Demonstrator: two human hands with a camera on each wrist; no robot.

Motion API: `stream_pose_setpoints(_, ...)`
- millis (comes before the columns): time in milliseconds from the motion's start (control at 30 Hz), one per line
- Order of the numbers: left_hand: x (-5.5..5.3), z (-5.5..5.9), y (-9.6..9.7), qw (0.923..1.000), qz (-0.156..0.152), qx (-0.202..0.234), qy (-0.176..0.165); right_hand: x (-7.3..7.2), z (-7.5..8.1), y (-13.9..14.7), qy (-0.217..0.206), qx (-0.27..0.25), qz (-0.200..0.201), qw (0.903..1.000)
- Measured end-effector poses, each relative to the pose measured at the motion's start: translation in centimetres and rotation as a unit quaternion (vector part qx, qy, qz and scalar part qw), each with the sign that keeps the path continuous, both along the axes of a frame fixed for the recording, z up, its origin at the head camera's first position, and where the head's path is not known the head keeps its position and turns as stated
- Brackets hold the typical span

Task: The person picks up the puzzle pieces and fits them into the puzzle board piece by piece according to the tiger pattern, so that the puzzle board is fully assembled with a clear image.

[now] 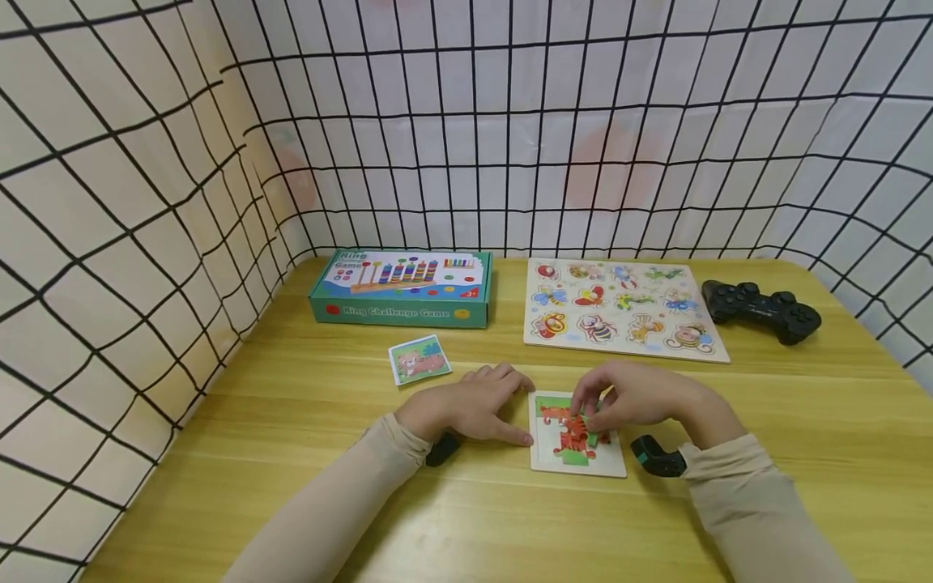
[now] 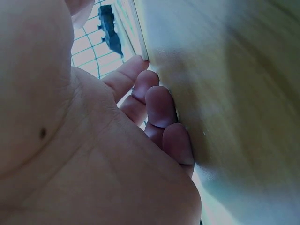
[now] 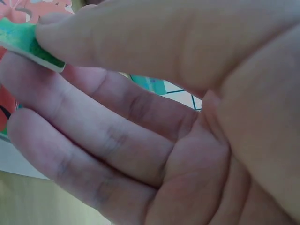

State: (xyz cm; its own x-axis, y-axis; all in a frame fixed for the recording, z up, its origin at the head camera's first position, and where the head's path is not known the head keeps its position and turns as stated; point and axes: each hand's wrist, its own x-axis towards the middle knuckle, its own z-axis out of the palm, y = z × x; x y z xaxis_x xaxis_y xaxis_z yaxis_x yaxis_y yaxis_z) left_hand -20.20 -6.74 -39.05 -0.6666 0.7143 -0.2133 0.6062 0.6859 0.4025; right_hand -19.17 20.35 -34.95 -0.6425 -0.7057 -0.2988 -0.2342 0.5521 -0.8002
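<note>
A small white-rimmed jigsaw board [image 1: 541,460] lies on the table with orange and green pieces laid in its middle. My left hand [image 1: 484,403] rests on the tabletop at the board's left side, fingers spread, index finger and thumb touching its edge. In the left wrist view, the fingertips [image 2: 160,105] lie against the wood. My right hand [image 1: 637,394] is over the board's right part and pinches a green puzzle piece [image 3: 26,40] between thumb and fingers. Its fingers hide part of the picture below.
A picture card [image 1: 419,359] of an animal lies left of the board. Behind stand a ring game box [image 1: 401,314] and a wooden insect puzzle [image 1: 619,324]. A black game controller [image 1: 761,308] lies at the back right. Black wire mesh [image 1: 510,162] encloses the table's sides and back.
</note>
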Motion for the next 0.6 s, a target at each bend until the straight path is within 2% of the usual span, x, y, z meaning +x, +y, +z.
stream_pose_setpoints(400,0.04,0.0,0.03,1.0,-0.002,0.001,-0.001,0.12,-0.23,-0.43,0.008,0.014,-0.008,0.9998)
stream_pose_setpoints(600,0.07,0.29,0.12,1.0,-0.002,0.001,0.0,0.0,-0.12,0.03,0.004,0.009,0.013,0.9999)
